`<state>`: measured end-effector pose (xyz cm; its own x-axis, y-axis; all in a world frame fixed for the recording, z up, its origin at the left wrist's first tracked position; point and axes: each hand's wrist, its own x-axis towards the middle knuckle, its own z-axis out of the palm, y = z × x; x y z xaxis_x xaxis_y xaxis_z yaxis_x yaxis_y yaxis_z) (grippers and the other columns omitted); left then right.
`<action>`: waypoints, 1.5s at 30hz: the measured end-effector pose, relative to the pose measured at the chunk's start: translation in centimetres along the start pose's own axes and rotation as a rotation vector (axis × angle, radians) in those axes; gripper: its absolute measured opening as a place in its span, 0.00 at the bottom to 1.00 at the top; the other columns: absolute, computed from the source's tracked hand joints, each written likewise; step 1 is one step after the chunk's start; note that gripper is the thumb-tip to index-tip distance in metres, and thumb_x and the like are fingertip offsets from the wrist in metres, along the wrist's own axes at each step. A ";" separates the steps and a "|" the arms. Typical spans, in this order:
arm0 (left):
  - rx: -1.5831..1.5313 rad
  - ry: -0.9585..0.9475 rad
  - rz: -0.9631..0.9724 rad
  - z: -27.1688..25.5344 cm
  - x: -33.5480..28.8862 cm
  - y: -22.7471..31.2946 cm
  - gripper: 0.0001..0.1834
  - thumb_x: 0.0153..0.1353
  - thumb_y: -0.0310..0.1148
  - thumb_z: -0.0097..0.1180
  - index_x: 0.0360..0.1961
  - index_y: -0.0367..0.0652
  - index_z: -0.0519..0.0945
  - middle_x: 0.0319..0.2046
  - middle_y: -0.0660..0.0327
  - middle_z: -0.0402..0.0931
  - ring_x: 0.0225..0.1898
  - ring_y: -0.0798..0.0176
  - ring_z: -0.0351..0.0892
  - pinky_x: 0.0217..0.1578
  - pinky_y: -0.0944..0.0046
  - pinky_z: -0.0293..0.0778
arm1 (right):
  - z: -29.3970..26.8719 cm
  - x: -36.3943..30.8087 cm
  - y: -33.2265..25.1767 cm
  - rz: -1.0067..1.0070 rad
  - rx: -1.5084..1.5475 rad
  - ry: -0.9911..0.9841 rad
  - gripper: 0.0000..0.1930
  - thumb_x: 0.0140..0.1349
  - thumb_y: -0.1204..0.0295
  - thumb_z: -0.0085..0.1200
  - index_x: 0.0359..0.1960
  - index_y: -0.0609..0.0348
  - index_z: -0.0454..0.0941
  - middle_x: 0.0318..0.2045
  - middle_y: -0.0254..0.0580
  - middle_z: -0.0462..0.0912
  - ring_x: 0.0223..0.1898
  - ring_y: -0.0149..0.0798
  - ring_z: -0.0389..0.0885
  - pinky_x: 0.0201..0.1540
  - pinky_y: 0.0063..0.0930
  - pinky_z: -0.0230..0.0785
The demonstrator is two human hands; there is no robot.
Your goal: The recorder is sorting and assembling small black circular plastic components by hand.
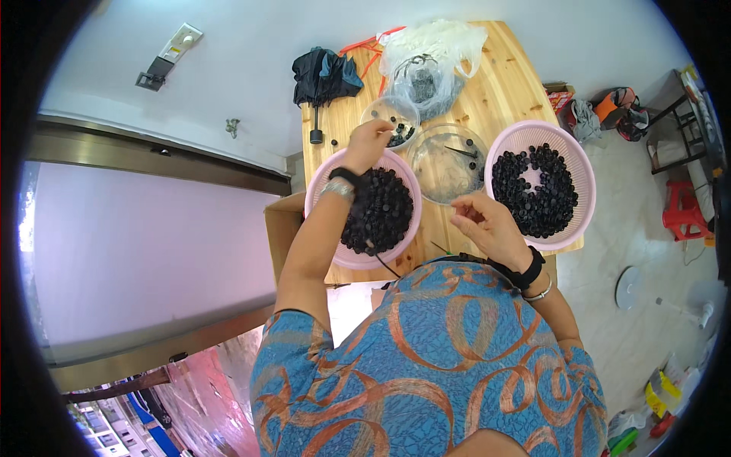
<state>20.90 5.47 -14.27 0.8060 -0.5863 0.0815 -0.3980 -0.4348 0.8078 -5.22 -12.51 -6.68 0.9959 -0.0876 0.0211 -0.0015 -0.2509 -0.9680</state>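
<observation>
My left hand point(367, 146) reaches over a pink basket point(311, 190) heaped with small black caps point(387, 206). Its fingers are drawn together at the edge of a clear plastic bowl point(407, 107), which holds several black pieces point(400, 135). What the fingertips grip, if anything, is hidden. Nearer to me, my right hand point(491, 228) hovers between a round clear tray point(440, 175) and a second pink basket point(585, 190). Its thumb and fingertips meet in a pinch; anything between them is too small to name. Black caps point(544, 206) ring a bare patch in that basket.
A folded black umbrella point(324, 80) lies at the wooden table's point(502, 76) far left, beside a loose black cap point(334, 142). Clear plastic bags point(434, 53) are bunched at the back. Dark tweezers point(460, 151) rest on the tray. A red stool point(683, 209) stands on the right.
</observation>
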 end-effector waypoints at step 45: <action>-1.051 0.172 -0.365 -1.1 -9.1 9.6 0.10 0.62 0.27 0.48 0.44 0.37 0.73 0.34 0.59 0.76 0.34 0.68 0.75 0.36 0.71 0.72 | 5.3 16.3 12.9 -0.105 -1.244 -0.514 0.12 0.55 0.75 0.42 0.32 0.63 0.81 0.34 0.56 0.80 0.38 0.50 0.80 0.40 0.39 0.72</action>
<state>10.21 7.41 -6.63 0.8806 -0.4046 -0.2467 0.3754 0.2782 0.8841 11.52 -12.05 -20.17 0.9168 0.2848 -0.2801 0.2687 -0.9585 -0.0953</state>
